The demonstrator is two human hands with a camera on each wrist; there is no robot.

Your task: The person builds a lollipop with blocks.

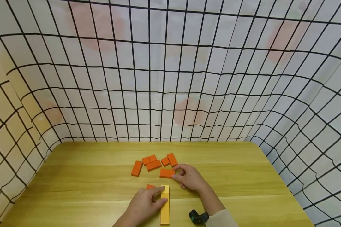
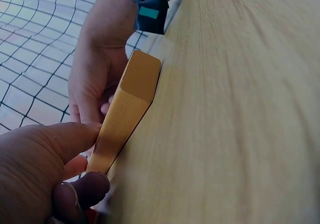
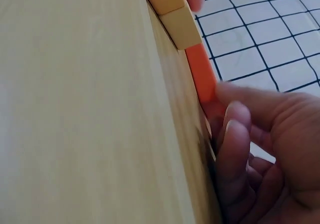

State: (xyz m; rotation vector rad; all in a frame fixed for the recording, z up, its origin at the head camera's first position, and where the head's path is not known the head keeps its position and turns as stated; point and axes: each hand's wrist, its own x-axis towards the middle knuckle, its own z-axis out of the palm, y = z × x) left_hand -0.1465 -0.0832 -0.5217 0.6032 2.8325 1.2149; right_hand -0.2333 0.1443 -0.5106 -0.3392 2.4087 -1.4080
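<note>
A yellow block (image 1: 165, 209) lies lengthwise near the table's front, with a short pale yellow block (image 1: 166, 189) against its far end. My left hand (image 1: 144, 203) touches this row, its index finger at the pale block and its thumb on the yellow one. In the left wrist view, the yellow block (image 2: 122, 119) shows its near end, the thumb at its upper edge. Farther out, my right hand (image 1: 189, 178) pinches the right end of an orange block (image 1: 166, 173). In the right wrist view, that orange block (image 3: 201, 74) stretches between the thumb and the pale block (image 3: 181, 28).
Several orange blocks (image 1: 153, 165) lie grouped behind the hands, with a lone orange block (image 1: 136, 168) at their left. Part of another orange block (image 1: 150, 186) shows behind my left hand. Black wire mesh (image 1: 162, 78) surrounds the wooden table (image 1: 88, 176).
</note>
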